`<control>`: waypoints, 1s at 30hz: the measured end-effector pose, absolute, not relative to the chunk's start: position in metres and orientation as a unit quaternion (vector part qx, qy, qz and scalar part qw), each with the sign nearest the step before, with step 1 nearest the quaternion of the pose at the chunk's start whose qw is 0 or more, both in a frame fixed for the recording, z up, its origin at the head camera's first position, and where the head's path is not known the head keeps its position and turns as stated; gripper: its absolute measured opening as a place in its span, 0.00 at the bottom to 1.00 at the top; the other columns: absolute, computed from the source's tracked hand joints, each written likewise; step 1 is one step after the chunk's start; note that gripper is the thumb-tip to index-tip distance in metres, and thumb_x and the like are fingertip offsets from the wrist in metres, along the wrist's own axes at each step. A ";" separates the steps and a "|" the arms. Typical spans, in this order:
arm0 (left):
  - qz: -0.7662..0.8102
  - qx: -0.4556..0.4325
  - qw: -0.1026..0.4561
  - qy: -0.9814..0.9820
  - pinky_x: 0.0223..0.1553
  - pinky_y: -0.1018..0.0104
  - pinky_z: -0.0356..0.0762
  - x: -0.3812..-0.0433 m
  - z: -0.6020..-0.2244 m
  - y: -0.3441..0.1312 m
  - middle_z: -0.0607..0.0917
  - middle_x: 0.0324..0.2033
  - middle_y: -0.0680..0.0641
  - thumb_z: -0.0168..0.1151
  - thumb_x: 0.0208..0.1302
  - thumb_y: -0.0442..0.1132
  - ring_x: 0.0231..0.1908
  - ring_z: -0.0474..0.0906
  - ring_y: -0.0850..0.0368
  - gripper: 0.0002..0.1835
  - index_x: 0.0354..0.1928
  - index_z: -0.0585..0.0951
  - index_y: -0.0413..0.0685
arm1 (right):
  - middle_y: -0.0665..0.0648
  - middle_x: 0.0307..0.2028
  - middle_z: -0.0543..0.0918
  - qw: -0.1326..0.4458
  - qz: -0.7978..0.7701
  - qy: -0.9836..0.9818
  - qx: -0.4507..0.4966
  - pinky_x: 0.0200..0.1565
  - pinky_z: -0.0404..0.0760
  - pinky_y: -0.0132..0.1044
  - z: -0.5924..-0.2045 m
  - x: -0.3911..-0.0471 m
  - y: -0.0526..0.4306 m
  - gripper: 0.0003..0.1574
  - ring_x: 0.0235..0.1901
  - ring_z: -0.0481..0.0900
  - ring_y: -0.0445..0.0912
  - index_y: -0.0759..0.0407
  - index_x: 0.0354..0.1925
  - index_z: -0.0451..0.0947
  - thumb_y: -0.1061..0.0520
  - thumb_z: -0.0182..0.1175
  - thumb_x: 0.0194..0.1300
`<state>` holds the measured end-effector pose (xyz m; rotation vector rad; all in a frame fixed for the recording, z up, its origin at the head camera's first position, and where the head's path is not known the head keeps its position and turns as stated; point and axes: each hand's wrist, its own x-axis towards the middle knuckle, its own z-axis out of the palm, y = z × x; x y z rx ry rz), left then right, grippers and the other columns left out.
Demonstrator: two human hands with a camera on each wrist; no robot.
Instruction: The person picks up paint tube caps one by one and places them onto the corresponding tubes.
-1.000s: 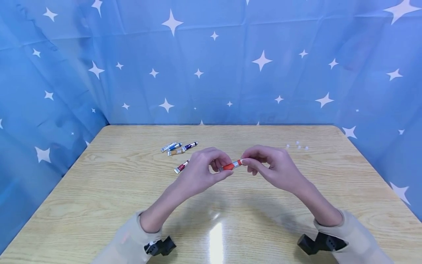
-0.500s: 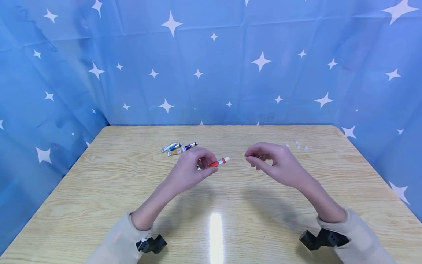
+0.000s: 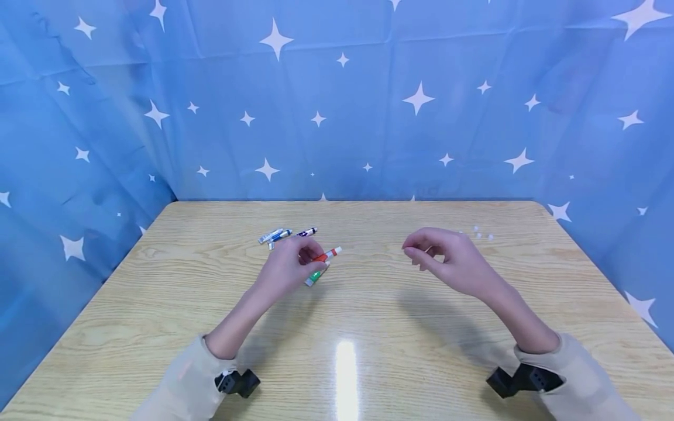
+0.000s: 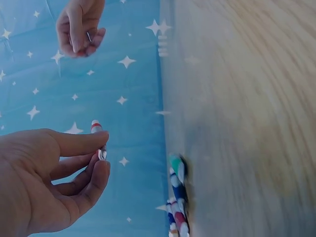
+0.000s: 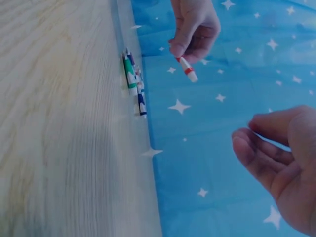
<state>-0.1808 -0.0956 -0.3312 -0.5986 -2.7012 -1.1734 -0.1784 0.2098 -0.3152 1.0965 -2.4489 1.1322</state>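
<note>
Blue cloth (image 3: 368, 117) printed with white stars hangs behind the pale wooden bench (image 3: 400, 362), whose near part catches a bright streak of light. Across from me, a person's two light sleeves reach in. The right hand (image 3: 453, 260) hovers with thumb and forefinger drawn close together; I can't tell whether anything tiny sits between them. The left hand (image 3: 289, 263) pinches a red tube (image 3: 327, 255) between thumb and fingers, up off the bench, its white end pointing out past the fingertips. Below that, a green tube (image 3: 316, 276) lies slanted on the wood; farther back a dark blue tube (image 3: 307, 232) and a blue tube (image 3: 280, 235) rest near each other. Off to the right lie small whitish bits (image 3: 491, 237).
</note>
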 end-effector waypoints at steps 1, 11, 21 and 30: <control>-0.390 -0.196 0.066 -0.897 0.29 0.70 0.76 -0.182 -0.332 -0.097 0.80 0.25 0.54 0.70 0.48 0.33 0.26 0.76 0.62 0.06 0.29 0.81 0.46 | 0.48 0.27 0.79 0.115 0.386 -0.836 0.372 0.25 0.78 0.31 -0.316 -0.179 0.211 0.08 0.24 0.77 0.38 0.51 0.39 0.76 0.62 0.57 0.62; -0.383 -0.177 0.047 -0.905 0.29 0.71 0.76 -0.192 -0.344 -0.109 0.81 0.25 0.51 0.70 0.47 0.32 0.26 0.77 0.61 0.07 0.29 0.81 0.42 | 0.51 0.26 0.78 0.120 0.385 -0.849 0.342 0.25 0.78 0.32 -0.323 -0.185 0.230 0.06 0.23 0.77 0.39 0.51 0.38 0.76 0.62 0.58 0.62; -0.368 -0.163 -0.004 -0.915 0.29 0.67 0.75 -0.200 -0.352 -0.121 0.80 0.24 0.51 0.72 0.45 0.33 0.25 0.76 0.59 0.08 0.28 0.81 0.42 | 0.56 0.24 0.79 0.136 0.375 -0.862 0.312 0.23 0.79 0.37 -0.306 -0.174 0.227 0.07 0.21 0.78 0.44 0.57 0.35 0.77 0.67 0.58 0.60; -0.360 -0.179 -0.035 -0.915 0.26 0.68 0.73 -0.203 -0.359 -0.129 0.80 0.23 0.51 0.73 0.43 0.34 0.23 0.75 0.60 0.09 0.27 0.81 0.41 | 0.54 0.22 0.78 0.139 0.365 -0.869 0.303 0.22 0.77 0.33 -0.297 -0.168 0.225 0.07 0.20 0.77 0.42 0.58 0.35 0.78 0.68 0.58 0.60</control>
